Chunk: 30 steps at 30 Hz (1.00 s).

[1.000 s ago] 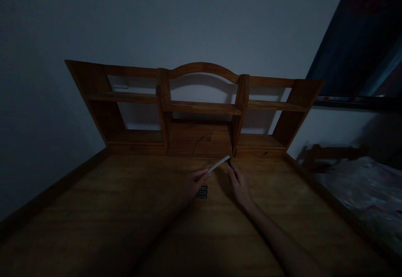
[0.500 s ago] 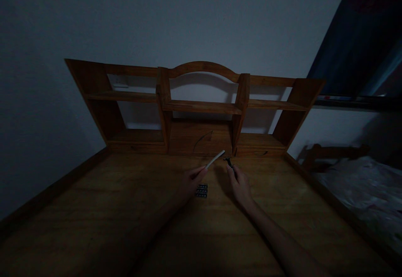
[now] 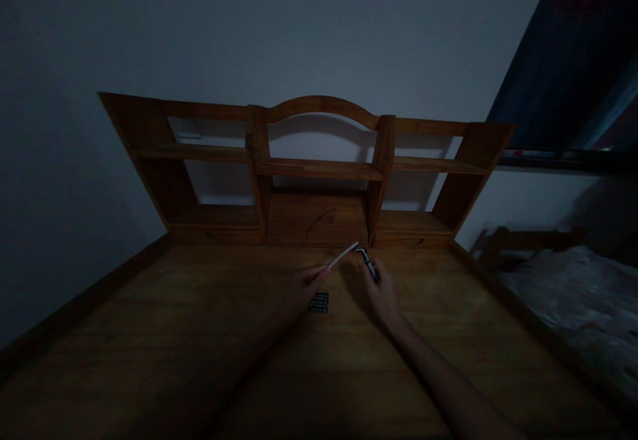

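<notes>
My left hand (image 3: 305, 287) is closed on the near end of a slim pale stick (image 3: 343, 254). The stick slants up to the right, away from me. In my right hand (image 3: 381, 292) is a small dark tool (image 3: 367, 262) with a bent, shiny tip, its handle wrapped by my fingers. That tip lies close beside the stick's far end; in the dim light I cannot tell whether they touch, nor the tool's exact kind. A small black block with rows of light spots (image 3: 319, 302) lies on the desk by my left hand, which hides part of it.
The wooden desk (image 3: 199, 333) spreads beneath both forearms. Along its back stands a wooden shelf unit (image 3: 319, 170) against the pale wall. Right of the desk edge is a pile of clear plastic-like covering (image 3: 573, 300), below a dark curtain (image 3: 558, 48).
The tool in my right hand has turned, so its bent tip and more of its handle now show. Its tip is nearer the stick's far end. My left hand has hardly moved.
</notes>
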Motion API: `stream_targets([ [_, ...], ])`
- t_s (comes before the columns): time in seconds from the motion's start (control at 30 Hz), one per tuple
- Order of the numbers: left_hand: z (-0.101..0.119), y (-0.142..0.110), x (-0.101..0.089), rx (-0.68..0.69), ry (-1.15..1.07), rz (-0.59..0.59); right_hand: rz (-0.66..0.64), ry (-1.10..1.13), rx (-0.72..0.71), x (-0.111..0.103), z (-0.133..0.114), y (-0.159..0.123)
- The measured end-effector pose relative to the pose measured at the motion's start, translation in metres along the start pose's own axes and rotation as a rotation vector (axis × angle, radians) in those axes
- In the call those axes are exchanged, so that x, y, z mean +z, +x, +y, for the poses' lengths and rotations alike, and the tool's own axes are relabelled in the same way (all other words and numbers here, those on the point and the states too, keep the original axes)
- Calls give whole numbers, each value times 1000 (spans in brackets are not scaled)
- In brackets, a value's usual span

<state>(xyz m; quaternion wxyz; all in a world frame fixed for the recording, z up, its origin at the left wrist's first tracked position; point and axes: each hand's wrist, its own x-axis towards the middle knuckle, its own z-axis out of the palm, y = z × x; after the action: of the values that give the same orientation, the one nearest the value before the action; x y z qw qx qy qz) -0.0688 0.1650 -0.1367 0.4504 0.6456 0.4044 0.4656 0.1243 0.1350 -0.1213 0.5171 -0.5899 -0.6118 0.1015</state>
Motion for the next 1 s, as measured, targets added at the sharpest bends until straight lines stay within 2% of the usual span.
stream_targets([
  [0.2, 5, 0, 1, 0, -11, 20, -7, 37, -37, -2, -1, -1],
  [0.43, 9, -3, 0, -20, -31, -19, -5, 63, -36, -2, -1, -2],
  [0.63, 5, -1, 0, -44, -89, 44, -3, 71, -59, -2, -2, -2],
  [1.0, 7, -2, 0, -48, -87, -26, -4, 61, -53, -5, -4, -2],
])
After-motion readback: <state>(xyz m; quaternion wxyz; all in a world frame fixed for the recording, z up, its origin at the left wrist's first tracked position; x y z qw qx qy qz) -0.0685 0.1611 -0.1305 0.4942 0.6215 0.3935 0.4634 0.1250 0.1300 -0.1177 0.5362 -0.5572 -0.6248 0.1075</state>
